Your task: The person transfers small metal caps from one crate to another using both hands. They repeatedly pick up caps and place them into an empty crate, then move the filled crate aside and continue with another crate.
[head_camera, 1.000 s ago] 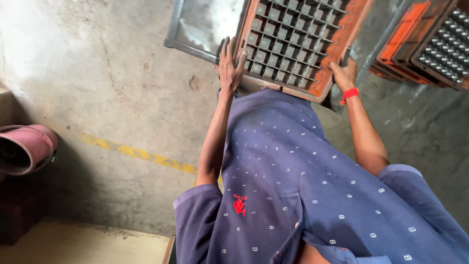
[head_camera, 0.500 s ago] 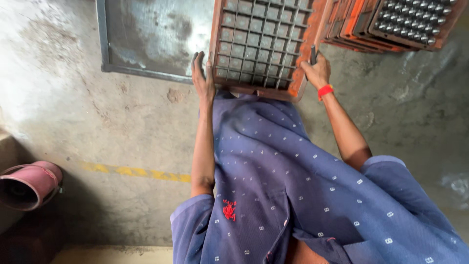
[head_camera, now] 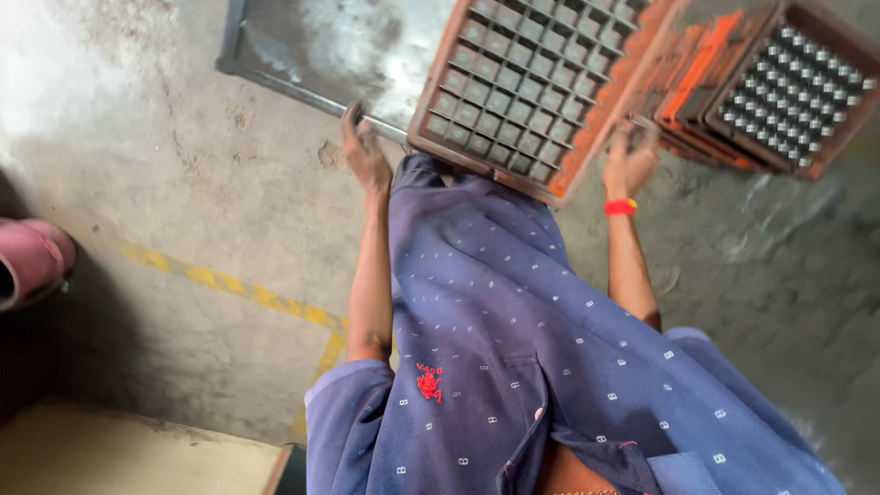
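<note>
An orange-brown grid tray (head_camera: 536, 87) with many square cells lies tilted across a grey metal sheet (head_camera: 316, 50) on the concrete floor. My left hand (head_camera: 365, 154) hangs just off the tray's near left corner, by the sheet's edge, with nothing in it. My right hand (head_camera: 631, 158), with a red band on the wrist, is blurred with its fingers spread, just off the tray's near right edge. Neither hand grips the tray. My blue patterned shirt (head_camera: 513, 367) fills the lower middle of the view.
A stack of orange trays (head_camera: 779, 87) with small round cells stands at the upper right, close to the grid tray. A pink bucket (head_camera: 32, 261) lies at the left edge. A yellow line (head_camera: 229, 286) crosses the floor, and a wooden board (head_camera: 137, 454) sits at the lower left.
Both hands held the grid tray's near edge before. Now the tray rests on the floor and sheet, and both hands have come off it. The view has shifted right.
</note>
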Action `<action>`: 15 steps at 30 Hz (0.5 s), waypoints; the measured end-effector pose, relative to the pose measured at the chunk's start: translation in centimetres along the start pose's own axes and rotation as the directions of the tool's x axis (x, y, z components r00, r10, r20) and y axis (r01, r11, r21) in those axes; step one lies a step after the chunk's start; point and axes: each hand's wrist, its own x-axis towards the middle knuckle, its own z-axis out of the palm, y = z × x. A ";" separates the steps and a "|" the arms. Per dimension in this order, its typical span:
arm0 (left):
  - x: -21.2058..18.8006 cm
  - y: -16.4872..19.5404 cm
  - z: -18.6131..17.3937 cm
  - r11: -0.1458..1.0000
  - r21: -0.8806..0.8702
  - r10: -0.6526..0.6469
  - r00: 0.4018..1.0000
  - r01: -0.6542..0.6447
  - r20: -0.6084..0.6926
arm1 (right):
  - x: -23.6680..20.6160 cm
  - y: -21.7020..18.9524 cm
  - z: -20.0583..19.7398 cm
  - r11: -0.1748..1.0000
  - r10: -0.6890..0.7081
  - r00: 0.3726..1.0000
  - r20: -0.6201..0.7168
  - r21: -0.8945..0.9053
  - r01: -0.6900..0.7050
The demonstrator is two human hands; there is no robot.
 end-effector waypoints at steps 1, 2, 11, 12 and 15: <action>-0.2 -0.9 -1.5 0.999 0.004 -0.049 0.995 0.049 -0.081 | 0.5 -0.2 -0.4 0.974 0.126 0.992 -0.013 0.190 -0.121; -0.5 -2.1 -3.1 0.995 0.006 -0.101 0.982 0.103 -0.159 | 1.1 -0.6 -0.8 0.917 0.188 0.982 0.027 0.354 -0.186; -11.5 -11.0 -16.4 0.289 0.086 -0.859 0.298 0.954 -0.417 | -0.2 -15.1 5.1 0.843 0.027 0.812 0.583 0.423 -0.332; -12.7 -11.6 -17.4 0.452 0.042 -0.775 0.416 0.891 -0.476 | -1.1 -17.2 7.0 0.866 -0.014 0.783 0.622 0.399 -0.301; -13.7 -13.5 -20.3 0.192 -0.019 -0.861 0.159 0.981 -0.483 | -5.0 -23.4 13.5 0.983 -0.132 0.694 0.708 0.185 -0.002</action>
